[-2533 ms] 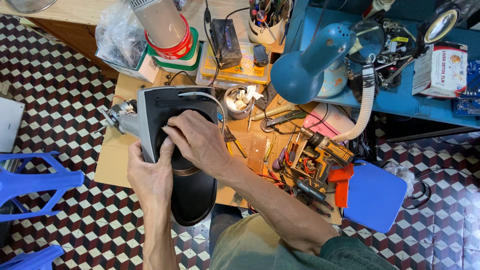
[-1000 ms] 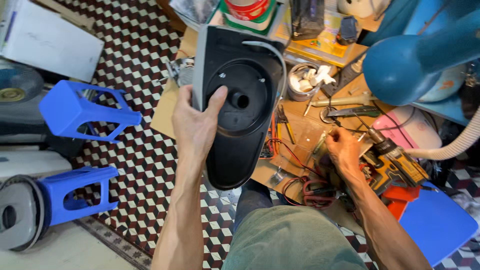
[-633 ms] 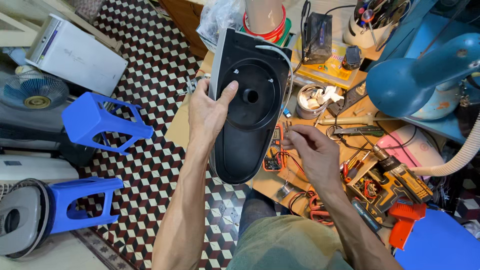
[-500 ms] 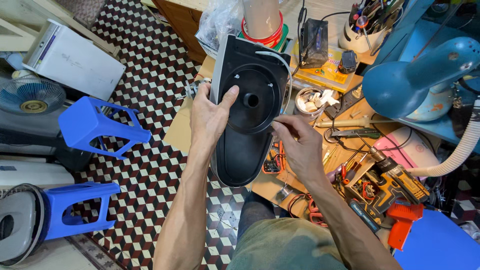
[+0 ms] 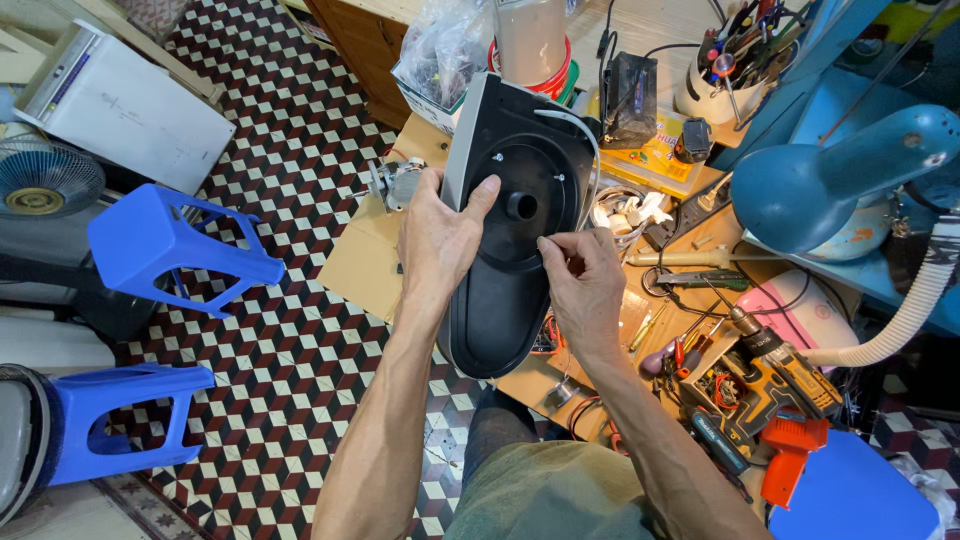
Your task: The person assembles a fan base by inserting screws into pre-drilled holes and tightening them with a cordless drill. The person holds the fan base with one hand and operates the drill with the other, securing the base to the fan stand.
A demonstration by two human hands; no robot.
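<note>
My left hand [image 5: 440, 235] grips the left edge of a black plastic appliance housing [image 5: 505, 290], holding it tilted up over the workbench with its underside facing me. The housing has a round recess with a hole in the middle and small screws. My right hand [image 5: 583, 285] rests against the housing's right rim, thumb and forefinger pinched on something too small to make out. A white cable runs along the housing's upper right edge.
The wooden workbench [image 5: 370, 265] is crowded with screwdrivers, pliers, an orange drill [image 5: 790, 465], a tool cup [image 5: 715, 85] and a small bowl of parts. A blue lamp [image 5: 830, 185] hangs at right. Two blue stools [image 5: 175, 250] and a white box stand on the chequered floor.
My right hand came up from the tools on the bench to the housing's right rim. My left hand has kept hold of the housing, which now stands more upright.
</note>
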